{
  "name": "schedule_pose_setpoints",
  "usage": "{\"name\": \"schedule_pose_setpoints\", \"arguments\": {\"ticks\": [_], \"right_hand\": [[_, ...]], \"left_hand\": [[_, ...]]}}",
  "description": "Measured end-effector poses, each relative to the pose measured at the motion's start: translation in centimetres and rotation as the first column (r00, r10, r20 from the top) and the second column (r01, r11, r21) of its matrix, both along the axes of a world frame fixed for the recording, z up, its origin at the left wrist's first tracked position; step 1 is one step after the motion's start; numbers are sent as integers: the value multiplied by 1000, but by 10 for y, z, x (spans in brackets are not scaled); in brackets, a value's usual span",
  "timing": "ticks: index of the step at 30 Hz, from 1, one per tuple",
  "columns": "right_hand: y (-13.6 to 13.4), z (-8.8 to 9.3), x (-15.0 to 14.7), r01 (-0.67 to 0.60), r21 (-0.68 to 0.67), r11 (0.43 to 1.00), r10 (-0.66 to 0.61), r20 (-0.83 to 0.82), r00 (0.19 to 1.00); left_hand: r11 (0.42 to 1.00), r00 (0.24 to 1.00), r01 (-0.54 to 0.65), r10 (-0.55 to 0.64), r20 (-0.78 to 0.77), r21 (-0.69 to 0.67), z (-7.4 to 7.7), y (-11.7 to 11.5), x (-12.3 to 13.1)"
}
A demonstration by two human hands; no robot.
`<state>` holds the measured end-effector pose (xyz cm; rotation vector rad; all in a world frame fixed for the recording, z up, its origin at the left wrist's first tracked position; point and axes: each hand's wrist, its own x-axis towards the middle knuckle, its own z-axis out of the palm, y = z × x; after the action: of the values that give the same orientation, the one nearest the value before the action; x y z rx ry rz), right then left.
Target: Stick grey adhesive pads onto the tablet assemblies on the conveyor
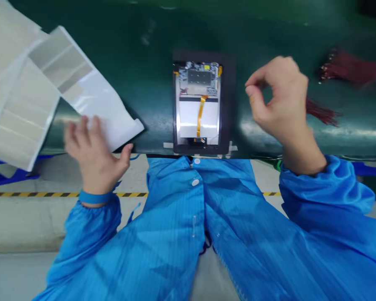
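Note:
An opened tablet (191, 117) lies on the green work surface in front of me, its circuit board and an orange flat cable (201, 115) exposed. To its left my left hand (95, 152) is spread with fingers apart, over the lower edge of a glossy white sticker sheet (97, 98); whether the fingers touch it I cannot tell. My right hand (280, 98) is raised right of the tablet, thumb and forefinger tips pinched together. What sits between those tips, if anything, is too small to make out.
More sheets (25, 113) overlap at the far left and hang past the table's front edge. At the right lie a bundle of dark red wires (351, 69) and a smaller red wire bundle (322, 113), partly behind my right hand. Pale tape pieces (168, 145) flank the tablet's lower end.

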<state>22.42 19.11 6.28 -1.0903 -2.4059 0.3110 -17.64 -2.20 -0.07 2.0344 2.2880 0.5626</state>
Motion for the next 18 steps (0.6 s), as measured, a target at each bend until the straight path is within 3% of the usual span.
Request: {"name": "schedule_pose_setpoints", "arguments": {"ticks": [4, 7, 10, 12, 14, 16, 18], "right_hand": [[-40, 0, -96, -324, -140, 936, 314, -88, 945], [-65, -8, -160, -426, -179, 887, 423, -59, 904], [-71, -17, -198, -495, -199, 846, 515, 65, 854], [-69, -22, -209, -536, -209, 818, 566, 126, 814], [-69, -26, -209, -552, -172, 816, 573, 107, 813], [-73, -29, -200, -574, -69, 816, 577, 29, 817], [-80, -31, -187, -639, 33, 769, 639, -23, 768]], "left_hand": [[999, 997, 21, -23, 70, 35, -6, 0, 4], [990, 998, -8, -1, 60, 141, -2, -2, 21], [989, 985, 10, -35, 166, 149, 4, -11, 35], [989, 929, -8, -46, 366, 145, 7, -17, 40], [962, 746, -188, 9, 665, 199, 11, -18, 38], [898, 372, -422, 45, 927, 125, 15, -13, 30], [897, -40, -433, 77, 996, -87, 20, -2, 18]]}}
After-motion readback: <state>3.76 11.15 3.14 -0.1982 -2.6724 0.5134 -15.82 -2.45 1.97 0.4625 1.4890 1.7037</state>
